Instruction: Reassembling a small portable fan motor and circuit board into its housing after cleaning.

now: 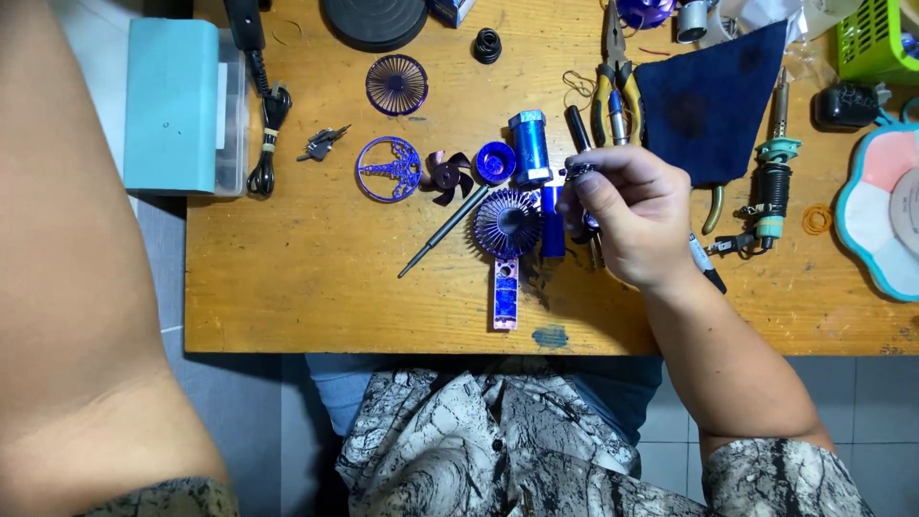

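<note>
My right hand (627,215) hovers over the middle of the wooden table (287,287), fingertips pinched on a small dark metal part (581,172). Just left of it lie the pieces of a taken-apart blue hand fan: the ribbed rear housing (507,222) with its pink-purple handle board (504,292), a blue cylinder (528,146), a blue cap (495,161), the purple blade (448,177), a ring-shaped grille (389,168) and a round grille (396,84). A thin screwdriver (442,233) lies slanted beside the housing. My left forearm (86,249) fills the left side; its hand is out of frame.
A dark blue cloth (713,101), pliers (613,86) and a soldering iron (773,172) lie to the right. A flower-shaped tray (862,239) and green basket (876,43) sit far right. A pale blue box (172,105), black cable (268,124) and small screws (321,144) are on the left.
</note>
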